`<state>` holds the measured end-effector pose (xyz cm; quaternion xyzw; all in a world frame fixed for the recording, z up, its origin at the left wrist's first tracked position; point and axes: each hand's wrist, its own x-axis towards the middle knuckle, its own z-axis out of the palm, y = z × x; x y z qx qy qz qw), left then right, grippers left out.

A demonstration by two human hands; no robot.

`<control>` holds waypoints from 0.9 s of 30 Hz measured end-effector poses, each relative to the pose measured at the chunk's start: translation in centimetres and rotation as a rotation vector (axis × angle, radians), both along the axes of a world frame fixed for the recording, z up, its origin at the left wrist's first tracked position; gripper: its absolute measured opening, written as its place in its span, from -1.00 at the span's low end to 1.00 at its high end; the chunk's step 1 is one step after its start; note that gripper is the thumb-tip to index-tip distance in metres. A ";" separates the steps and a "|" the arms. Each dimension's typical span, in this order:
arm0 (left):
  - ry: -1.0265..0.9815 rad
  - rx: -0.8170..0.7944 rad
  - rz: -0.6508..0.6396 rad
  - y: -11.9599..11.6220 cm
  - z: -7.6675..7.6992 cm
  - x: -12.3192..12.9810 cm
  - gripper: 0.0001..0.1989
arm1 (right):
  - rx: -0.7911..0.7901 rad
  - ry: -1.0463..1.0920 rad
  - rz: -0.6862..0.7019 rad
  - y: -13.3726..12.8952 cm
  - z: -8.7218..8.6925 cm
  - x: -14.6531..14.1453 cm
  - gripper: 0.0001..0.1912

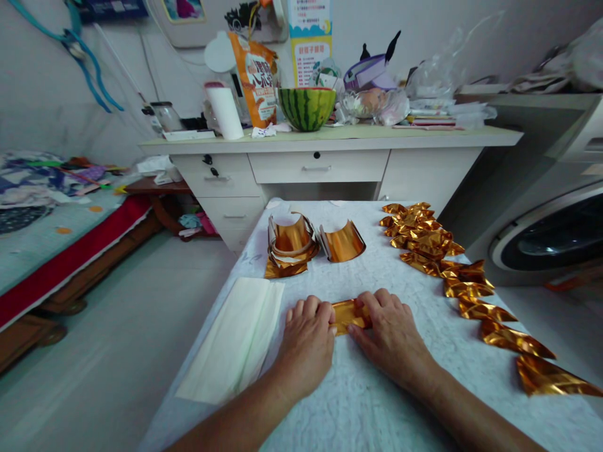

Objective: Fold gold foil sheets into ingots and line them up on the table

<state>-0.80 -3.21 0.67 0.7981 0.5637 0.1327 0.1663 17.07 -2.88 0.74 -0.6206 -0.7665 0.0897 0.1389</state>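
A small folded piece of gold foil paper (347,316) lies flat on the cloth-covered table between my hands. My left hand (308,333) grips its left end, fingers bent over the edge. At the other end my right hand (386,326) pinches the foil, with the thumb at the near edge and the fingers on top. Beyond my hands stand a curled stack of gold foil sheets (289,242) and a smaller curved stack (343,243). Left of my left hand is a pile of pale thin paper (235,336).
Folded gold foil pieces (424,242) run in a row down the table's right side. Behind the table, a white desk (315,144) holds a cut watermelon (307,108), an orange snack bag (257,81) and a paper roll (226,113). A washing machine (541,188) stands right, a bed (70,232) left.
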 end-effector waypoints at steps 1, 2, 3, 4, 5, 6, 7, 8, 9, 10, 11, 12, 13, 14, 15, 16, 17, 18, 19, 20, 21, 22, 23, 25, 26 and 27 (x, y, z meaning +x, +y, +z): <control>-0.002 0.003 0.000 0.0 0.0 0.0 -0.87 | 0.007 0.011 0.001 0.0 -0.1 0.3 -0.72; -0.002 0.001 -0.002 0.0 0.0 0.0 -0.87 | 0.013 0.016 0.001 0.1 -0.2 0.5 -0.69; -0.004 0.001 -0.002 0.0 0.0 0.0 -0.87 | 0.018 0.014 -0.002 0.1 -0.2 0.9 -0.65; -0.005 0.002 -0.002 0.0 0.0 0.0 -0.87 | 0.020 0.006 -0.007 0.2 -0.3 1.3 -0.62; -0.008 0.002 -0.002 0.0 0.0 0.0 -0.87 | 0.021 -0.007 -0.014 0.2 -0.4 1.7 -0.58; -0.010 0.004 -0.002 -0.1 0.0 0.0 -0.87 | 0.017 -0.024 -0.023 0.3 -0.4 2.1 -0.55; -0.011 0.005 -0.002 -0.1 0.0 0.0 -0.87 | 0.012 -0.041 -0.031 0.4 -0.5 2.6 -0.52; -0.011 0.005 -0.002 -0.1 0.0 0.0 -0.87 | 0.007 -0.055 -0.039 0.5 -0.5 3.0 -0.49; -0.010 0.003 -0.002 -0.1 0.0 0.0 -0.87 | 0.001 -0.067 -0.045 0.5 -0.5 3.5 -0.46; -0.009 0.001 -0.001 -0.1 0.0 0.0 -0.87 | -0.004 -0.075 -0.050 0.6 -0.5 3.9 -0.44; -0.008 -0.002 0.001 -0.1 0.1 0.0 -0.88 | -0.009 -0.081 -0.050 0.7 -0.5 4.3 -0.42; -0.008 -0.005 0.002 -0.1 0.1 0.0 -0.87 | -0.015 -0.084 -0.049 0.8 -0.5 4.6 -0.40; -0.008 -0.008 0.002 -0.1 0.1 0.0 -0.87 | -0.021 -0.085 -0.048 0.8 -0.4 4.9 -0.38; -0.008 -0.009 0.003 0.0 0.1 0.0 -0.87 | -0.028 -0.085 -0.046 0.9 -0.4 5.1 -0.36; -0.010 -0.010 0.003 0.0 0.1 0.0 -0.87 | -0.033 -0.086 -0.045 1.0 -0.4 5.3 -0.35; -0.012 -0.010 0.003 0.0 0.1 0.0 -0.87 | -0.037 -0.085 -0.044 1.1 -0.4 5.4 -0.34; -0.015 -0.009 0.003 0.0 0.1 0.0 -0.87 | -0.039 -0.082 -0.042 1.2 -0.5 5.5 -0.34; -0.021 -0.009 0.003 0.0 0.1 -0.1 -0.87 | -0.038 -0.074 -0.038 1.2 -0.6 5.6 -0.34; -0.029 -0.009 0.003 0.0 0.1 -0.1 -0.87 | -0.033 -0.057 -0.032 1.3 -0.7 5.8 -0.33; -0.039 -0.009 0.002 0.0 0.0 -0.1 -0.87 | -0.024 -0.027 -0.025 1.5 -0.8 5.9 -0.34; -0.054 -0.008 -0.002 0.1 0.0 -0.1 -0.87 | -0.007 0.015 -0.025 1.6 -0.9 6.1 -0.37; -0.072 -0.006 -0.006 0.1 0.0 -0.1 -0.87 | 0.017 0.066 -0.032 1.7 -0.9 6.2 -0.41; -0.092 -0.002 -0.010 0.2 0.0 -0.1 -0.87 | 0.050 0.126 -0.047 1.7 -0.9 6.3 -0.47; -0.132 0.006 -0.017 0.2 0.1 -0.2 -0.87 | 0.135 0.244 -0.054 1.7 -0.5 6.3 -0.63; -0.149 0.012 -0.017 0.2 0.1 -0.2 -0.87 | 0.170 0.290 -0.029 1.6 -0.2 6.1 -0.70; -0.162 0.019 -0.017 0.3 0.1 -0.2 -0.87 | 0.197 0.321 0.026 1.5 0.2 5.9 -0.77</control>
